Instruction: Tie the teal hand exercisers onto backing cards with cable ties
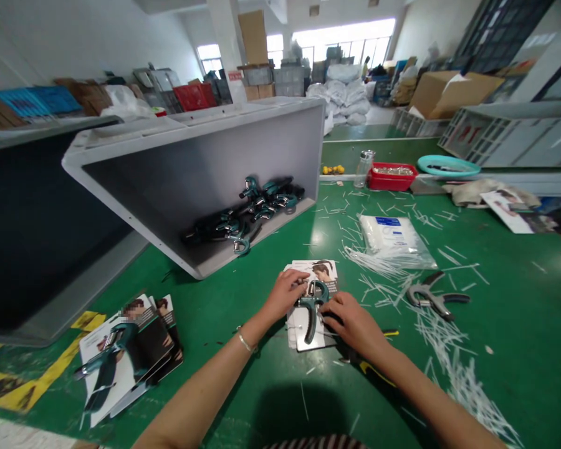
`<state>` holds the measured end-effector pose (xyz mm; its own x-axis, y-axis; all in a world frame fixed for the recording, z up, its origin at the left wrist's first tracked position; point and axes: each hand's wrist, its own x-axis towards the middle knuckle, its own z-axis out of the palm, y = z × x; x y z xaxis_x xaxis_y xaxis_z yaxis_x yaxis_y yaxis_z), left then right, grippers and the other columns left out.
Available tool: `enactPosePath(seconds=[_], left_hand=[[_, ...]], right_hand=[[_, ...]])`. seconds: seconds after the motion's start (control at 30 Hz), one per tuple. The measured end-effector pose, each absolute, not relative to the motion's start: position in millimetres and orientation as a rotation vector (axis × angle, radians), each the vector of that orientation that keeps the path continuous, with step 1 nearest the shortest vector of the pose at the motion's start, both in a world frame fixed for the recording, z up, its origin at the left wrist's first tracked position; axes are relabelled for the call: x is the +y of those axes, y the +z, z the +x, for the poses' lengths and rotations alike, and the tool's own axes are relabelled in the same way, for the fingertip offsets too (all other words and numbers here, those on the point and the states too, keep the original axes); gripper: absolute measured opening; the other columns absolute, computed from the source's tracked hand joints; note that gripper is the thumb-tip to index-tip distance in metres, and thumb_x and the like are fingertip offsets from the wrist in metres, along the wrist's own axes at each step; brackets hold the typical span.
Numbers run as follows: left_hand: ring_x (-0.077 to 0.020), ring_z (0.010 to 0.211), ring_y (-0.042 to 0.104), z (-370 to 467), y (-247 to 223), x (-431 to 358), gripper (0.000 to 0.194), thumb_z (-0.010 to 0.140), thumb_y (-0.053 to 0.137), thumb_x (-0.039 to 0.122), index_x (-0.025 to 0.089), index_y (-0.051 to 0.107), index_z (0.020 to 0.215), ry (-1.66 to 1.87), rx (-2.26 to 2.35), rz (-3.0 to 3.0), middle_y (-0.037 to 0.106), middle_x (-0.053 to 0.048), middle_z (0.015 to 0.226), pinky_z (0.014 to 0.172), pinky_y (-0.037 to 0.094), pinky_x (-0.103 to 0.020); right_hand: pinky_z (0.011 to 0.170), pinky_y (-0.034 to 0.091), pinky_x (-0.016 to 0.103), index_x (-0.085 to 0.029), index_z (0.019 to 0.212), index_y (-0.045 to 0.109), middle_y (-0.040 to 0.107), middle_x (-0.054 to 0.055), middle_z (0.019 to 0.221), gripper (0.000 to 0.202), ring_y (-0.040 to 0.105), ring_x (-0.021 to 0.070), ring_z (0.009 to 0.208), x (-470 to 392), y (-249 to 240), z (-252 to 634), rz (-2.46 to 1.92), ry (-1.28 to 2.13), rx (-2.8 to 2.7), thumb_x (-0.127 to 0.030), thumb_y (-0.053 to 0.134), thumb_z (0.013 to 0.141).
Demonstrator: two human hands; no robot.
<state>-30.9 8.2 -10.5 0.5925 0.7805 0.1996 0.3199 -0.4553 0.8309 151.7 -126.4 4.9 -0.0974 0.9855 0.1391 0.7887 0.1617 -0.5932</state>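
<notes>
A teal pruner-like hand tool [311,317] with dark handles lies on a stack of printed cards [303,340] at the lower middle. My left hand [287,292] rests on the tool's upper left side, its fingers bent together against it. From the right, my right hand [348,317] has its fingers curled at the tool's handle and the card edge. What either set of fingertips pinches is too small to make out. A similar teal tool [112,349] lies on more printed cards [161,362] at the lower left.
A tilted grey crate [196,137] holds several teal tools [262,206]. White cable ties [477,393] lie scattered on the right, around a plastic bag [393,240] and grey-handled pliers [437,296]. Yellow-handled cutters [376,373] lie beneath my right forearm. A red tray [391,181] stands farther back.
</notes>
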Motion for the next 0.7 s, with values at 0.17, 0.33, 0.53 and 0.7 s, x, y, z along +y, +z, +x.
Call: enactPosePath(seconds=[0.17, 0.33, 0.53, 0.7], left_hand=[[-0.0192, 0.082, 0.061, -13, -14, 3, 0.009, 0.082, 0.065, 0.028, 0.021, 0.071, 0.084, 0.714, 0.804, 1.914, 0.068, -0.003, 0.084, 0.077, 0.046, -0.030], [-0.0201, 0.096, 0.060, -14, -16, -6, 0.006, 0.083, 0.066, 0.025, 0.021, 0.070, 0.081, 0.788, 0.713, 1.963, 0.066, -0.006, 0.095, 0.088, 0.045, -0.032], [-0.0186, 0.093, 0.060, -19, -23, -8, 0.007, 0.083, 0.067, 0.025, 0.019, 0.070, 0.080, 0.829, 0.716, 1.856, 0.062, -0.006, 0.092, 0.089, 0.046, -0.032], [-0.0176, 0.091, 0.059, -20, -25, -9, 0.006, 0.083, 0.067, 0.024, 0.019, 0.071, 0.084, 0.818, 0.740, 1.854, 0.060, -0.004, 0.091, 0.086, 0.045, -0.031]], right_hand=[[0.088, 0.045, 0.036, -0.024, 0.087, 0.068, 0.058, 0.004, 0.094, 0.008, 0.054, 0.0222, 0.098, -114, -10, 147, -1.641, 0.504, -1.763, -0.026, 0.061, 0.090], [0.094, 0.043, 0.037, -0.023, 0.083, 0.066, 0.059, 0.005, 0.097, 0.012, 0.055, 0.0217, 0.102, -107, -9, 146, -1.513, 0.551, -1.568, -0.029, 0.059, 0.092], [0.105, 0.031, 0.048, -0.023, 0.081, 0.067, 0.059, 0.007, 0.124, 0.017, 0.047, 0.0263, 0.123, -101, -10, 146, -1.562, 0.612, -1.507, -0.033, 0.058, 0.091], [0.109, 0.025, 0.050, -0.022, 0.078, 0.068, 0.045, 0.005, 0.148, 0.021, 0.037, 0.0283, 0.135, -104, -13, 150, -1.536, 0.747, -1.622, -0.035, 0.058, 0.091]])
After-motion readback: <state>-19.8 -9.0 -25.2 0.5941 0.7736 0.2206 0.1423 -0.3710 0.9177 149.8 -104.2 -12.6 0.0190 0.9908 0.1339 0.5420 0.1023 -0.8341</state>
